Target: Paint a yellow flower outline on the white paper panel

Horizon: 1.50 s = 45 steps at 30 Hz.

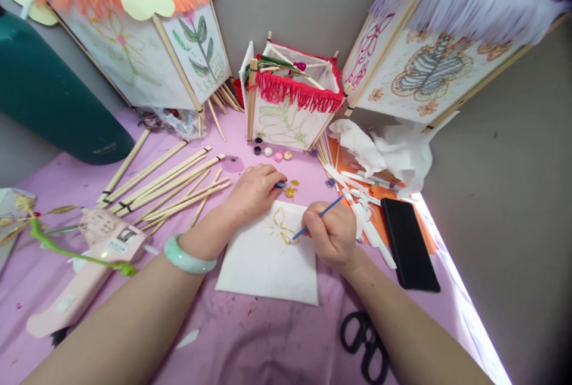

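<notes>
A white sheet (268,272) lies on the pink cloth, with a yellow flower-like outline (280,227) on its upper part. My right hand (331,233) is closed around a thin blue brush (326,209), whose tip is at the outline's right side. At the sheet's upper left, my left hand (254,189) has its fingers bent together at a small blue paint pot (280,184); whether they grip it is unclear. A yellow paint pot (289,192) stands just right of those fingertips.
Wooden sticks (170,185) and a pink glue gun (89,272) lie left. Scissors (365,346), a black phone (409,245) and paper scraps (370,230) are right. Decorated paper lanterns (292,120) and a teal bottle (58,93) stand behind.
</notes>
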Available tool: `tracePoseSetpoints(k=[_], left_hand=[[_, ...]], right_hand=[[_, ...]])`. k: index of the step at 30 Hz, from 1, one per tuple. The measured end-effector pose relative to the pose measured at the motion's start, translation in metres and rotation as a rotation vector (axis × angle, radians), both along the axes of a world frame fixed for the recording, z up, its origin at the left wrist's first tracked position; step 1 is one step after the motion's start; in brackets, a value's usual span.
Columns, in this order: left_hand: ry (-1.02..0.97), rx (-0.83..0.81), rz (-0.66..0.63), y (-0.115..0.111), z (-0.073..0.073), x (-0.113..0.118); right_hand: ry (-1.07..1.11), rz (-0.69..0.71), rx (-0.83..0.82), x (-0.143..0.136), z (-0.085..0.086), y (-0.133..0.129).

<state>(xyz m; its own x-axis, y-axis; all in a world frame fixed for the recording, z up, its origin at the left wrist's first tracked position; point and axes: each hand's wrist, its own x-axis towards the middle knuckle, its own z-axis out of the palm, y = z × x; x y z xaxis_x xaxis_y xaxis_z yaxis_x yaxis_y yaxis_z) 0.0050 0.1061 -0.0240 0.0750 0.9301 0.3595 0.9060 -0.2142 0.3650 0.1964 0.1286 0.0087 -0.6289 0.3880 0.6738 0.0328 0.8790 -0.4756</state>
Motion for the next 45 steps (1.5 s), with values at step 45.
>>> tracePoseSetpoints(k=[45], left_hand=[[-0.006,-0.017,-0.005,0.0,0.0,-0.0004]], right_hand=[[0.003,0.162,-0.039,-0.0027,0.0009,-0.0027]])
